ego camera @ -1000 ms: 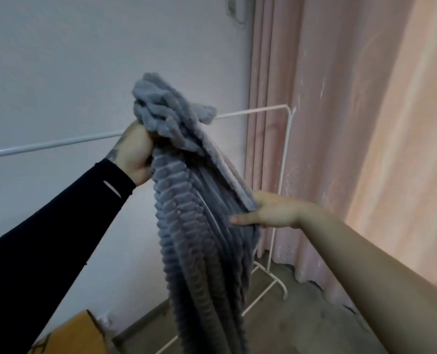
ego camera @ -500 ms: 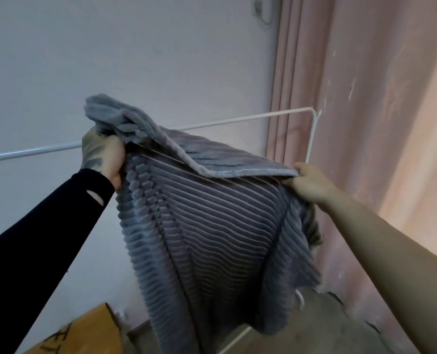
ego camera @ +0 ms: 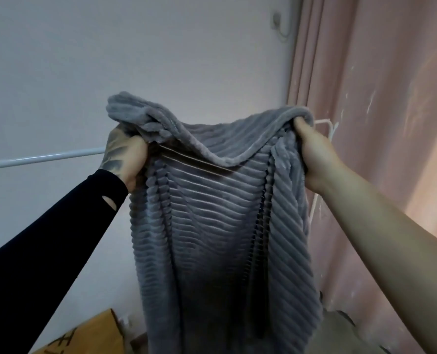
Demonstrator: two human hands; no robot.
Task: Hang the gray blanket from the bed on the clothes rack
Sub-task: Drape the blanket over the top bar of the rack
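Note:
The gray ribbed blanket point(ego camera: 220, 226) hangs stretched between both hands in the middle of the view, its top edge sagging a little. My left hand point(ego camera: 124, 155) grips its upper left corner; my right hand point(ego camera: 314, 149) grips its upper right corner. The white clothes rack point(ego camera: 41, 157) runs as a horizontal bar behind the blanket. The bar shows to the left of my left hand, and its right corner peeks out beside my right hand. The blanket's top edge is held a little above bar height. Whether it touches the bar is hidden.
A white wall point(ego camera: 135, 52) stands behind the rack. Pink curtains point(ego camera: 378, 123) hang at the right, close to the rack's end. A brown cardboard box point(ego camera: 89, 335) sits on the floor at the lower left.
Both hands have lifted and spread the blanket wider. My right hand rose from the blanket's lower edge to level with the left hand, and the blanket now hides more of the rack bar.

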